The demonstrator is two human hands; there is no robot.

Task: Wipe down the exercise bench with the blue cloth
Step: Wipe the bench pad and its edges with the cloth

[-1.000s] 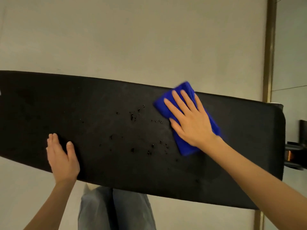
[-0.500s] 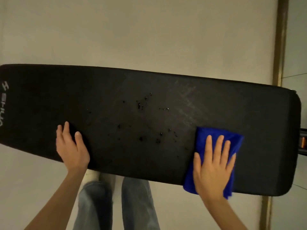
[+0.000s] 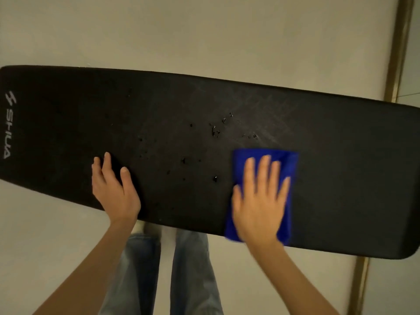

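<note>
A long black padded exercise bench (image 3: pixel 68 123) runs across the view, with a white logo at its left end. Small dark wet specks (image 3: pixel 214 131) dot its middle. A folded blue cloth (image 3: pixel 292 162) lies on the bench near its front edge, right of centre. My right hand (image 3: pixel 259 201) presses flat on the cloth with fingers spread, covering most of it. My left hand (image 3: pixel 113 189) rests flat on the bench's front edge, left of the specks, holding nothing.
Pale floor (image 3: pixel 204 30) surrounds the bench. A brass-coloured strip (image 3: pixel 400 46) runs along the floor at the right. My legs in blue jeans (image 3: pixel 191 276) stand just in front of the bench.
My right hand slid the cloth from the bench's far edge down to its near edge, then leftward toward the specks. The left hand stayed on the front edge.
</note>
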